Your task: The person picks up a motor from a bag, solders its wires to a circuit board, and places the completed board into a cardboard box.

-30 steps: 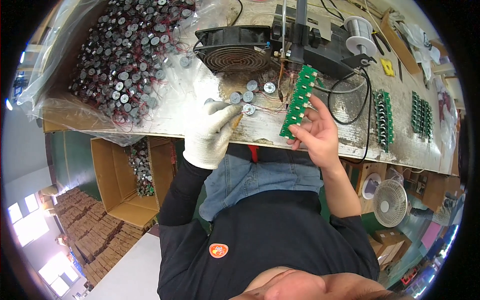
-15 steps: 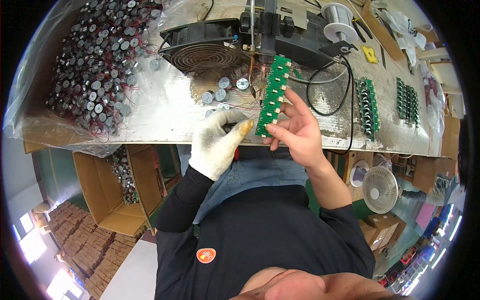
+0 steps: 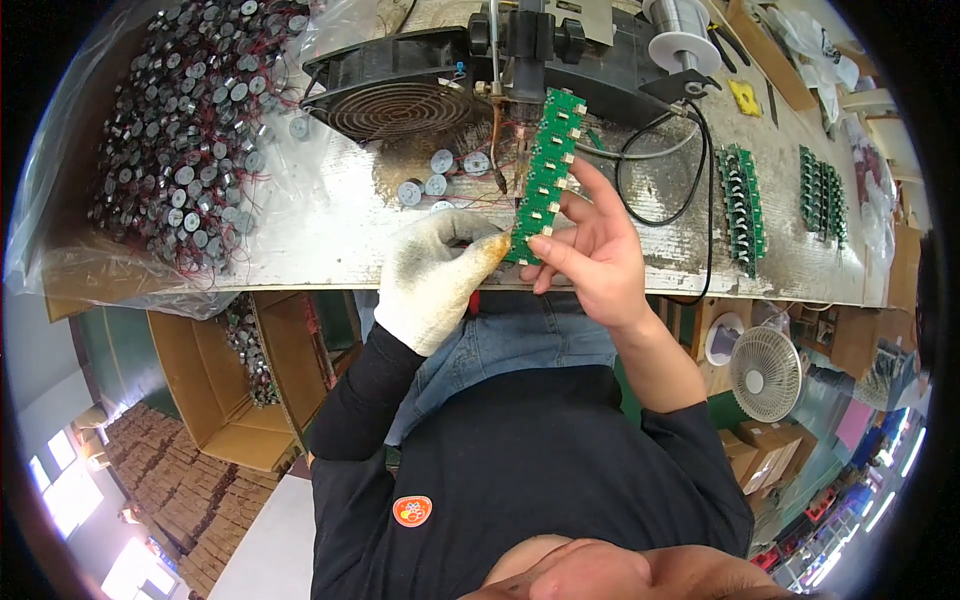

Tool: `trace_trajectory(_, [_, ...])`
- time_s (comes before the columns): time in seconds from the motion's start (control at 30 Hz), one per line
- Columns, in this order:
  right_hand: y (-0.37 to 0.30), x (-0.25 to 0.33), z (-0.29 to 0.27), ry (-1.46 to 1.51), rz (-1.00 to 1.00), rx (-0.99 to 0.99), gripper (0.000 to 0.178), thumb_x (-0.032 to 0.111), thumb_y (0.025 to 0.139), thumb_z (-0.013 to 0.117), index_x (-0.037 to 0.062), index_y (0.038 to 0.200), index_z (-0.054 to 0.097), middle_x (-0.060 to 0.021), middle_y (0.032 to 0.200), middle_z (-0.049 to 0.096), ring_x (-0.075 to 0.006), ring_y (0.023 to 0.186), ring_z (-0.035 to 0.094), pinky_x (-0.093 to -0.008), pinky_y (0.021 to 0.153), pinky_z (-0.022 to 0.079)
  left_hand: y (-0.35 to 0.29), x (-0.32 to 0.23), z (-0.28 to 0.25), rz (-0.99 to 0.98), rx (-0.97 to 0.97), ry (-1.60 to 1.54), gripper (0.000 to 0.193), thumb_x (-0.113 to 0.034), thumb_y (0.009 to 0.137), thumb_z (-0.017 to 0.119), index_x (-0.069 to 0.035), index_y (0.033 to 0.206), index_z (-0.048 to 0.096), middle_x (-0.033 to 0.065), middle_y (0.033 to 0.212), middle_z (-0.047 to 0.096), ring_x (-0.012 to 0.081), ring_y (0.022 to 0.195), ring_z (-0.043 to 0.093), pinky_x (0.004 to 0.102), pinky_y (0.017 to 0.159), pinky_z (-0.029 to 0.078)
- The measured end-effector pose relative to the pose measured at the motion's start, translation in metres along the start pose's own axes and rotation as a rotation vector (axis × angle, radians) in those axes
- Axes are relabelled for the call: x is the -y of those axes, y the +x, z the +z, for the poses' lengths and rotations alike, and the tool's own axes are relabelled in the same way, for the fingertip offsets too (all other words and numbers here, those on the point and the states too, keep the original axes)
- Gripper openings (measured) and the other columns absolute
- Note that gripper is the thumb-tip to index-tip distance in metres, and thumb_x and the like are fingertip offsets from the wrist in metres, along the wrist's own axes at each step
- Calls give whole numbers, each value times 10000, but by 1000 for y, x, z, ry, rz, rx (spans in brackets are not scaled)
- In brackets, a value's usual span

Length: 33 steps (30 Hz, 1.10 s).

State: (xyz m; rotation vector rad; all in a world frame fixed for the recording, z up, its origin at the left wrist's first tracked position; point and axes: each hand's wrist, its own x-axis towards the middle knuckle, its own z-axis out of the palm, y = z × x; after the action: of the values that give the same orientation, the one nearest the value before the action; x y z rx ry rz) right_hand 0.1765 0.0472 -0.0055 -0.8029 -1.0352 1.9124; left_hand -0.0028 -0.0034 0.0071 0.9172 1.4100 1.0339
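My bare right hand [image 3: 597,245] holds a long green circuit board [image 3: 548,170] by its near end, thumb on top and fingers along its right edge. Small white connectors line the board, which tilts up over the bench. My left hand [image 3: 437,270], in a white glove with a stained thumb, is closed in a pinch at the board's lower left edge. What it grips is hidden by the fingers. Just left of the board, a soldering iron tip [image 3: 500,180] points down. Several small round metal motors [image 3: 436,185] with thin red wires lie beyond my left hand.
A large heap of similar motors [image 3: 190,150] fills the left of the bench [image 3: 340,240]. Behind stands a black fan [image 3: 400,105]; a solder spool [image 3: 683,50] is at back right. A black cable [image 3: 707,200] loops nearby. More boards [image 3: 742,210] lie at right.
The board has shifted slightly away from me and left. My gloved left hand has come up against its near left edge. The whole view has shifted a little.
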Motion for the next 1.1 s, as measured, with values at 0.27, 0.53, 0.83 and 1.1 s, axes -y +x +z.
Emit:
trace_trajectory(0.27, [5,-1,2,-7,-28,-16,749,-117,828,559,93,1450,197,-220,1196,530,-221,690,667,-269,516,557,9,5,-5,74,14,29,184,-140,847,656,35,903,649,55,807,652,97,723,579,254,656,476])
trace_trajectory(0.53, [9,2,5,27,-53,-27,745,-121,823,572,66,1442,202,-189,1123,554,-228,703,670,-265,532,554,13,2,-4,-47,17,-157,163,-122,859,646,28,922,642,55,823,651,90,724,586,244,660,488])
trace_trajectory(0.83, [8,2,5,-9,-67,-29,745,-127,827,567,93,1443,212,-183,1105,556,-222,703,669,-262,532,549,15,7,-3,-29,7,-180,161,-125,857,649,28,905,638,51,808,644,89,719,587,247,638,489])
trace_trajectory(1.1, [5,-2,5,-10,-72,-38,722,-126,832,559,82,1437,223,-180,1094,559,-211,698,667,-261,533,543,13,8,-2,-36,-2,-168,147,-111,833,664,29,876,648,59,773,650,97,698,590,248,624,479])
